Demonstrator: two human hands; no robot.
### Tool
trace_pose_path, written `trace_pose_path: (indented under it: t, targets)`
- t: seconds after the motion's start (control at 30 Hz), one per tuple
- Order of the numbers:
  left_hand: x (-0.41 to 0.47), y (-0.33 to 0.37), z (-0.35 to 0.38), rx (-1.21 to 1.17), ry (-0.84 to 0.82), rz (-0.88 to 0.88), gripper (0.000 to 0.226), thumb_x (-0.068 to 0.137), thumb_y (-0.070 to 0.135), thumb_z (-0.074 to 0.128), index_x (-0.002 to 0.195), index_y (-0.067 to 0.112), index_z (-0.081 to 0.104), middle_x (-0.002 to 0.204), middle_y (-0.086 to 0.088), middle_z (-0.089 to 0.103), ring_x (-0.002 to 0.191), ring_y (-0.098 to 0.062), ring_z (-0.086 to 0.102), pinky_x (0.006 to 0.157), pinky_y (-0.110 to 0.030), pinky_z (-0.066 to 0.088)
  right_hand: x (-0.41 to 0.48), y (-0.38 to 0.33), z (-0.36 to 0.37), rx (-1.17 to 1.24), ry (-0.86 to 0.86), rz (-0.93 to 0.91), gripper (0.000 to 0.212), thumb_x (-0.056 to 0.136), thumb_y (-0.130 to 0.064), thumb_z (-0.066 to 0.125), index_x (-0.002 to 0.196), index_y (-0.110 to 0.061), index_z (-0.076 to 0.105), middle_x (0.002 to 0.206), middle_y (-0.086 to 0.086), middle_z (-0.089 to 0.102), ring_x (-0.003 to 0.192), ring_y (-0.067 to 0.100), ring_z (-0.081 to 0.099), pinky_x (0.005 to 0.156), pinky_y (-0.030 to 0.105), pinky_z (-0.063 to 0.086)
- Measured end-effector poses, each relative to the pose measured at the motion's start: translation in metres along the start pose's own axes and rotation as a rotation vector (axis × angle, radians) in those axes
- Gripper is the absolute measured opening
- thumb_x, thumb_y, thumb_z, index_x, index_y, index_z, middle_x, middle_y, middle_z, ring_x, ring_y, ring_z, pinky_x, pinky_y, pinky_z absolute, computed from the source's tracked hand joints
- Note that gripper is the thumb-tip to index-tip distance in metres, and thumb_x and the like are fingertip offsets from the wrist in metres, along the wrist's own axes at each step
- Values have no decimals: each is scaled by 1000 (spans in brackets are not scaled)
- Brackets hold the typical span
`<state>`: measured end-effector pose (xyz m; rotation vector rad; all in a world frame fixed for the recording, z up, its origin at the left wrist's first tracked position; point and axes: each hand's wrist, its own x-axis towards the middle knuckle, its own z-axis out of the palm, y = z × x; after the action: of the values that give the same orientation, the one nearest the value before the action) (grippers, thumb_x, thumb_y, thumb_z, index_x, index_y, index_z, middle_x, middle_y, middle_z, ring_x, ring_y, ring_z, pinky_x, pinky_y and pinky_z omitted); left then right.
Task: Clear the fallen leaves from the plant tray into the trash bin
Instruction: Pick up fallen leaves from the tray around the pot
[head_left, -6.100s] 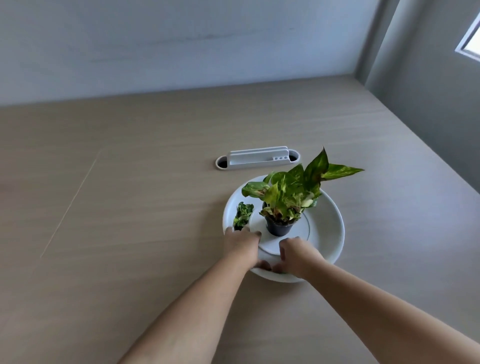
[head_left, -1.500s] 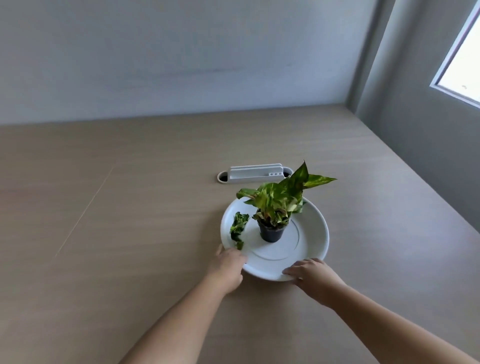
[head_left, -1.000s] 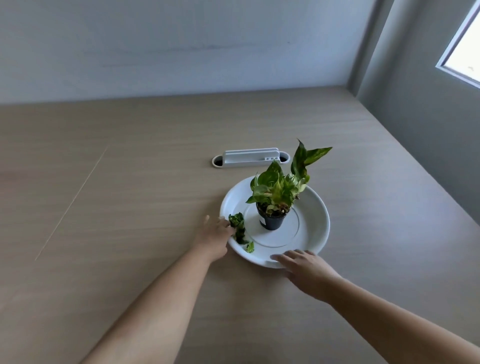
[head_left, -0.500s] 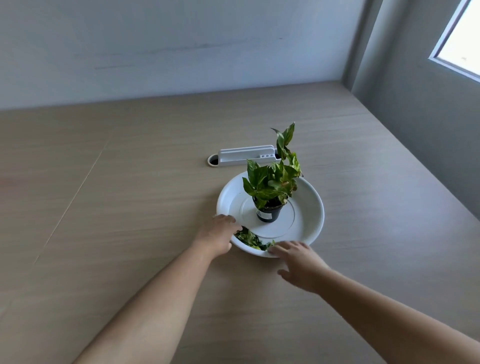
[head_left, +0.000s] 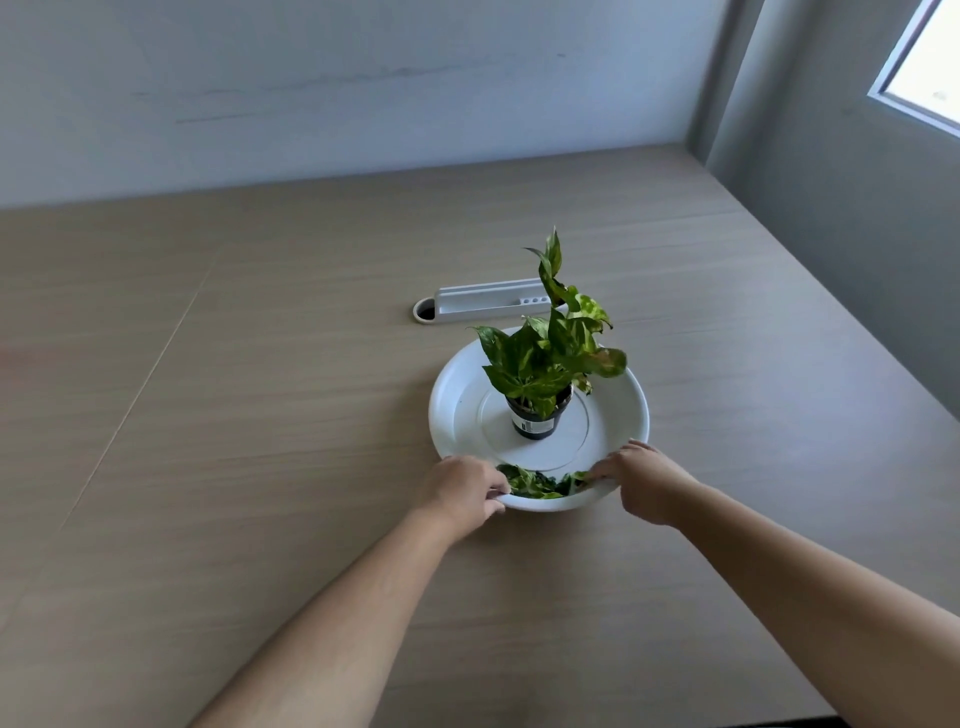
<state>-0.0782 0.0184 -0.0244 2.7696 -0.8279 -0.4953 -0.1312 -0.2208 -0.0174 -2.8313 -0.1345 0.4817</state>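
Note:
A round white plant tray (head_left: 452, 410) sits on the wooden table, with a small black pot of green and yellow leaves (head_left: 540, 415) standing at its centre. Several fallen green leaves (head_left: 535, 483) lie inside the tray's near rim. My left hand (head_left: 465, 491) grips that rim just left of the leaves. My right hand (head_left: 641, 480) holds the rim on their right, fingertips touching the leaves. No trash bin is in view.
A white cable grommet cover (head_left: 488, 304) is set into the table just behind the tray. The wall runs along the table's far edge, and a grey wall with a window (head_left: 930, 67) stands on the right.
The tray has turned anticlockwise under my hands, bringing the fallen leaves from its left side round to the near rim. Both hands have shifted along the rim to either side of the leaves.

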Motion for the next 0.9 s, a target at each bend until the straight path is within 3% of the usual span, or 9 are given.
trace_pose_path:
  t: [0.13,0.23,0.33,0.5,0.73,0.9]
  targets:
    - [16,-1,-8,-155,-23,-112,37,77,38,73,109,21,67,115,-2,65,105,-22,61,92,-36,51,14,-16,-5,252,25,72,50,75,1,45,110,-30,64,131,-1,55,122,19,48,102,35,43]
    - [30,8,-8,-62,-68,-122,36,80,36,70,112,25,61,119,-3,60,107,-24,60,87,-34,50,25,-33,1,220,-3,95,30,83,-24,60,112,-29,62,120,4,54,106,23,56,91,37,49]
    - [39,17,-6,-12,-111,-127,28,80,29,70,105,20,61,114,-5,59,99,-29,61,75,-32,46,37,-44,10,160,-69,127,29,80,-34,64,109,-28,62,112,4,53,96,25,58,77,36,51]
    - [43,22,-5,-6,-115,-145,19,79,-3,56,93,8,65,102,-15,65,82,-29,57,66,-32,41,48,-42,14,100,-60,114,24,79,-7,57,97,-18,66,105,8,62,85,25,58,68,32,50]
    - [40,14,-7,-182,-14,-177,18,82,-1,58,85,8,73,95,-10,73,86,-26,67,72,-28,50,45,-35,4,275,55,160,20,77,4,59,83,-8,72,90,7,71,84,24,66,75,34,57]
    - [35,5,-27,-247,81,-169,13,83,5,63,88,7,74,98,-7,74,93,-23,68,77,-28,51,37,-37,-15,359,154,213,17,77,5,61,82,-6,72,73,0,60,70,17,59,65,27,52]
